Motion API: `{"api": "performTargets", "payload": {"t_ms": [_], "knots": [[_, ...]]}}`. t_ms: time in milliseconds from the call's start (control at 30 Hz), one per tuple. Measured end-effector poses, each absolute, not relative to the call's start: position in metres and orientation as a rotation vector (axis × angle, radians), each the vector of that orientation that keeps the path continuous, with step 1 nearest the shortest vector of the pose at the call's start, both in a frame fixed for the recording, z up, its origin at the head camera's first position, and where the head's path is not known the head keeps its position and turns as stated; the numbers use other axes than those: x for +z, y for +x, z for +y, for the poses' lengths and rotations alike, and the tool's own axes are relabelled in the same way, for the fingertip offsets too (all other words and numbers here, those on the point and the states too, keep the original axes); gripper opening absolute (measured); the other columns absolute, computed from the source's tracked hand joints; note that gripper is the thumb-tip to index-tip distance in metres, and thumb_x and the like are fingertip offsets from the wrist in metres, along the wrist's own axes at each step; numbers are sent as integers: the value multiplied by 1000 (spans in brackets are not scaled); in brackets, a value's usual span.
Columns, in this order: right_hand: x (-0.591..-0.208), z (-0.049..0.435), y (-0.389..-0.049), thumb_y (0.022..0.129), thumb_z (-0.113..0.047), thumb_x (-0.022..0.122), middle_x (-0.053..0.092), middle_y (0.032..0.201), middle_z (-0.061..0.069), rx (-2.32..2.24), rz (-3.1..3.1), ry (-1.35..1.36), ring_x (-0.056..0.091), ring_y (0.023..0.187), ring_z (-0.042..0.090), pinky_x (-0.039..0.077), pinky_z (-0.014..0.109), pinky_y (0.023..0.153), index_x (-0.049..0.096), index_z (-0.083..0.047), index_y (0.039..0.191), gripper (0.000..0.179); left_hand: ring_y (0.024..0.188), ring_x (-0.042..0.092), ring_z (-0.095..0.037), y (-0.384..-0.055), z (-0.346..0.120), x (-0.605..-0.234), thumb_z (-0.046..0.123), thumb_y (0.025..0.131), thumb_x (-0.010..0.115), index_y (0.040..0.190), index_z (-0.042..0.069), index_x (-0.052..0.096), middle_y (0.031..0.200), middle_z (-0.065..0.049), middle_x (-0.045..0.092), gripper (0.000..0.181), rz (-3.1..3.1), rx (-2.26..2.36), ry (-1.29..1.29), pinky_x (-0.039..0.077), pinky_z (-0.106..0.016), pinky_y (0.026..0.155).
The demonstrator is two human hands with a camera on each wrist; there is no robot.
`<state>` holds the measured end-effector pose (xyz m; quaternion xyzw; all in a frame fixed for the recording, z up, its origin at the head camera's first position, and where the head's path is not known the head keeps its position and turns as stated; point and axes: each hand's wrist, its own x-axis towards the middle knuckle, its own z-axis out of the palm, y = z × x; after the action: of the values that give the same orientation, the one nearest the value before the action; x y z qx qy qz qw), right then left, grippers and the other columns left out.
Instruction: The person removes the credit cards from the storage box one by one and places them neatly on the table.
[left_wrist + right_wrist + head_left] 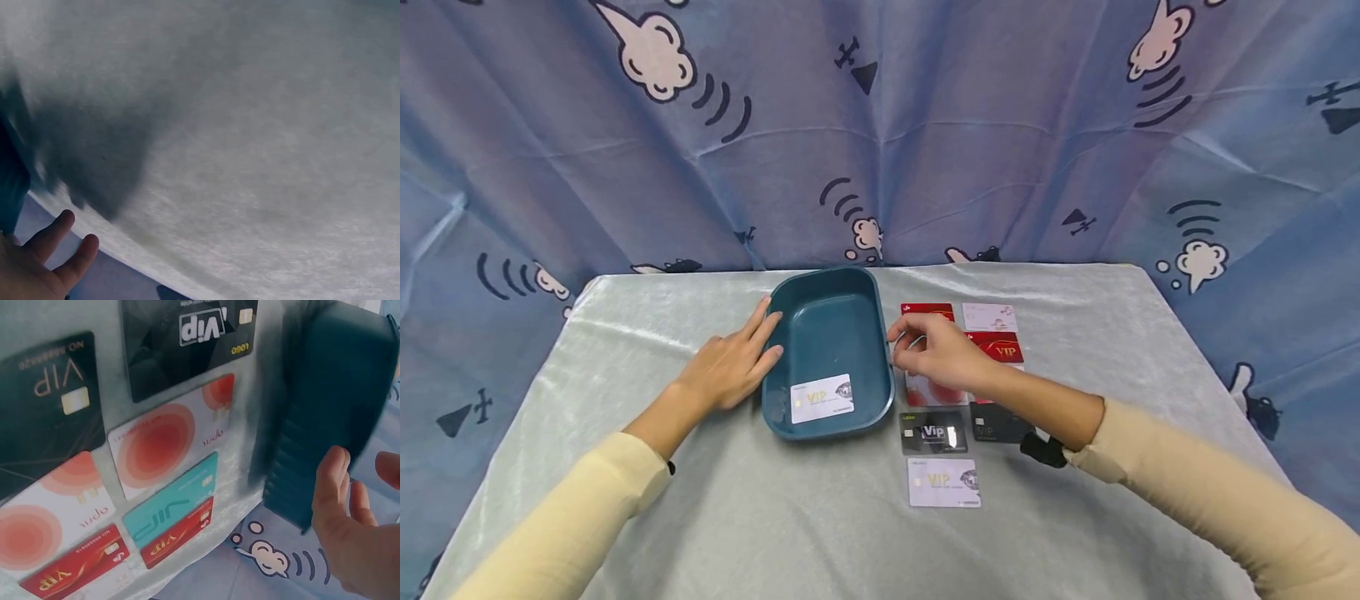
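Observation:
A teal plastic tray (827, 333) stands on the table, a white VIP card (808, 402) lying flat near its front end. At its left rim my left hand (730, 367) rests with fingers spread and fairly straight. My right hand (943, 354) is at the opposite rim, fingers bent loosely; in the right wrist view its thumb and fingers are apart and no card shows between them. Beneath and around that hand lie a red card (927, 308), a red VIP card (1000, 347) and a white card with red circles (936, 392). A teal card (169, 506) is hidden from the head view.
Nearer the front lie a black Vip card (951, 442), another black card (992, 429) and a second white VIP card (943, 492). A pale card (990, 317) is at the back right. Pale cloth (737, 517) covers the table; a patterned blue curtain (955, 183) hangs behind.

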<state>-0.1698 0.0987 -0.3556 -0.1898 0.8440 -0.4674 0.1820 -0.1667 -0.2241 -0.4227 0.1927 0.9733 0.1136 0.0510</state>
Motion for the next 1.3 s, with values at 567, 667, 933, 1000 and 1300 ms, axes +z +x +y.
{"api": "performTargets", "payload": {"t_ms": [567, 667, 933, 1000, 1300], "knots": [[-345, 72, -172, 91, 0, 63, 65, 87, 13, -1282, 2324, -514, 68, 81, 37, 58, 32, 75, 61, 2, 111, 20, 126, 55, -38, -170, -213, -417, 40, 108, 32, 159, 9, 22, 167, -9, 2, 61, 2952, 356, 579, 46, -56, 95], [-348, 66, -171, 93, -5, 63, 66, 87, 12, -1217, 2311, -510, 69, 84, 36, 58, 32, 76, 59, 2, 115, 23, 126, 56, -38, -170, -213, -417, 40, 108, 32, 159, 9, 21, 167, -9, 2, 61, 2951, 355, 578, 46, -56, 95], [-354, 54, -169, 97, -14, 63, 69, 87, 11, -1023, 2276, -470, 71, 89, 32, 53, 29, 73, 55, 1, 127, 34, 126, 55, -37, -170, -212, -417, 42, 108, 29, 159, 9, 20, 168, -9, 1, 62, 2947, 356, 577, 45, -57, 96], [-356, 51, -169, 97, -16, 63, 69, 86, 11, -986, 2276, -471, 71, 88, 30, 52, 29, 73, 55, 1, 128, 36, 126, 55, -37, -170, -212, -417, 42, 108, 29, 159, 9, 21, 168, -9, 1, 62, 2948, 357, 577, 46, -56, 95], [-368, 39, -175, 97, -21, 63, 69, 93, 14, -883, 2235, -439, 70, 80, 24, 54, 31, 79, 51, -1, 131, 42, 125, 56, -38, -170, -211, -417, 41, 108, 31, 159, 9, 22, 168, -9, 2, 61, 2948, 358, 561, 46, -56, 96]]}}
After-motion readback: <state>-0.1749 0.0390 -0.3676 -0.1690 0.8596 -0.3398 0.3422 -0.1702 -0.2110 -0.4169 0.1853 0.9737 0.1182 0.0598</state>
